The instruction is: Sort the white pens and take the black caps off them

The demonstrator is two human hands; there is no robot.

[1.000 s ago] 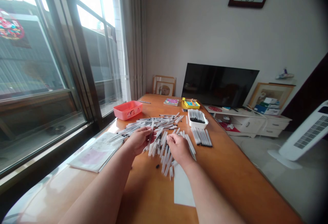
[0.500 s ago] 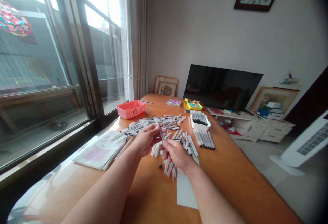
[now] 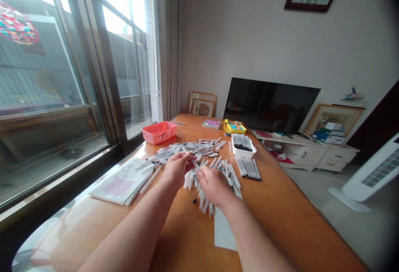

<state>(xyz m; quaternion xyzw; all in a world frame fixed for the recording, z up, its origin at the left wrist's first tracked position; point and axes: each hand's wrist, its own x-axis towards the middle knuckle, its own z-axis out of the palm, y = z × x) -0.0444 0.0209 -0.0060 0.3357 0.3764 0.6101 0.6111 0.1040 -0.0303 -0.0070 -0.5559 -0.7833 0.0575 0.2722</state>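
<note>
A slim pen with a pale barrel slants between my two hands. My left hand pinches its upper part, fingers closed. Closed around its lower end is my right hand, which hides that end. Beyond my left hand lies a loose heap of pens with dark tips. Under and around my right hand spread many short translucent pen caps. A small black piece rests on the table below the caps.
A white tray of pens stands at the right, with a row of pens before it. Left are a pink box and papers. A yellow box and booklet lie at the back of the wooden table.
The pen has tipped a little lower and further left. My right hand has turned slightly, its fingers now more hidden behind its back. Both hands stay closed on the pen.
</note>
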